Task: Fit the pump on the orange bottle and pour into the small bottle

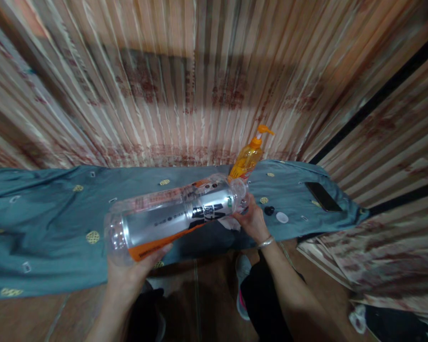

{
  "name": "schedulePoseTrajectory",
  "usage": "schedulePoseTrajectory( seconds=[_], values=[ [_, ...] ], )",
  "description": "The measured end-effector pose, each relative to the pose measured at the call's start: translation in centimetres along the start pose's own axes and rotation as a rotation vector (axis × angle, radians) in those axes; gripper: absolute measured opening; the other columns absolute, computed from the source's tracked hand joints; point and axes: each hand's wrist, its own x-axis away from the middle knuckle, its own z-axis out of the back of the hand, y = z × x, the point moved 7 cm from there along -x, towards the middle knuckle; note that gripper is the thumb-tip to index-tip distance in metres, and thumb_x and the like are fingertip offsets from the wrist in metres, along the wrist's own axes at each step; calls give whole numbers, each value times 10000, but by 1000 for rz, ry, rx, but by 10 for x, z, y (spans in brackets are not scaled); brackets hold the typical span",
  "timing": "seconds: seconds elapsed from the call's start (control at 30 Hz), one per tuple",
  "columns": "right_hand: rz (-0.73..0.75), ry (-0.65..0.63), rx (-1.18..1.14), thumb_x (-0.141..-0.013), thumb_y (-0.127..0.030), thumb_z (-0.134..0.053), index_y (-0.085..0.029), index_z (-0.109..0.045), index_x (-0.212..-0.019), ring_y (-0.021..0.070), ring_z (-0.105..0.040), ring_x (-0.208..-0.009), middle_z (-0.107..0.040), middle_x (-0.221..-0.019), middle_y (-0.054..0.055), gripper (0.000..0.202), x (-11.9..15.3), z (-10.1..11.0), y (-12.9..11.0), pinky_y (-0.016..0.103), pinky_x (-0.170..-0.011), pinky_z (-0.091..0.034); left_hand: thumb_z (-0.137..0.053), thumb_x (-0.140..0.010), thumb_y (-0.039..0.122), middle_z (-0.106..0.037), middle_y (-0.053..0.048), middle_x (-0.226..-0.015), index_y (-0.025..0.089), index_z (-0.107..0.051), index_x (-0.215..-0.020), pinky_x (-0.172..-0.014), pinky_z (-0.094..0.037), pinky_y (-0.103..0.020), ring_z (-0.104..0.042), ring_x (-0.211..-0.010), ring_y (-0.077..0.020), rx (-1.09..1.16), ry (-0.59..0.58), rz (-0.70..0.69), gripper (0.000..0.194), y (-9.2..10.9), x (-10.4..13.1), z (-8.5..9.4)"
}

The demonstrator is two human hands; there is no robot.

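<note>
A large clear plastic bottle (178, 213) with a silver and orange label lies tilted sideways in both my hands, above the cloth. My left hand (128, 270) grips its wide base from below, the thumb along the orange edge. Around the neck end at the right, my right hand (251, 218) is closed; some of its fingers are hidden behind the bottle. Just beyond the neck stands an orange pump bottle (248, 159) of yellow liquid, its lower part covered. Something white like a tissue (230, 223) shows beside my right hand, and I cannot tell whether it is held.
A green patterned cloth (67, 228) covers the narrow surface. To the right lie a small black object (269, 210), a white disc (282, 217) and a black phone (323, 196). Pleated curtains (164, 95) hang behind, and a dark pole (378, 97) slants at right.
</note>
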Motion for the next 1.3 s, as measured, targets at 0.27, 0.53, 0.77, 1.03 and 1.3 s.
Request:
schedulePoseTrajectory(
  seconds=[0.27, 0.53, 0.77, 1.03, 1.3],
  values=[
    [8, 0, 30, -781, -449, -817, -245, -637, -1183, 282, -779, -775, -809, -897, 34, 485, 0, -1, 2, 335, -636, -578, -1002, -487, 481, -737, -59, -1066, 223, -701, -1046, -1112, -548, -617, -711, -1054, -360, 57, -7, 24, 686, 10, 2, -4],
    [-4, -9, -8, -752, -471, -835, -244, -624, -1146, 292, -786, -783, -824, -919, 48, 501, -1, 0, 0, 359, -675, -598, -1004, -452, 437, -732, -60, -1055, 225, -701, -1028, -1097, -559, -586, -699, -1021, -337, 89, 9, 54, 685, 11, 3, -4],
    [-4, -8, 3, -761, -480, -825, -252, -624, -1137, 300, -791, -789, -824, -917, 44, 483, 0, 1, 0, 364, -663, -597, -1012, -426, 470, -730, -52, -1022, 233, -696, -973, -1120, -539, -634, -706, -1070, -378, 82, 17, 70, 675, 9, 4, -3],
    [1, -10, 17, -772, -474, -815, -250, -610, -1150, 306, -794, -822, -819, -945, 59, 485, -1, 0, 0, 368, -678, -600, -1009, -417, 487, -728, -51, -1052, 233, -709, -1030, -1132, -548, -592, -712, -1049, -355, 61, 26, 74, 728, 11, 4, -3],
    [6, 0, 34, -788, -472, -812, -247, -619, -1182, 288, -788, -808, -816, -949, 51, 493, 0, 0, 0, 364, -694, -609, -989, -437, 453, -730, -50, -1034, 224, -692, -977, -1118, -558, -590, -715, -1062, -359, 51, 16, 68, 657, 12, 3, -4]
  ],
)
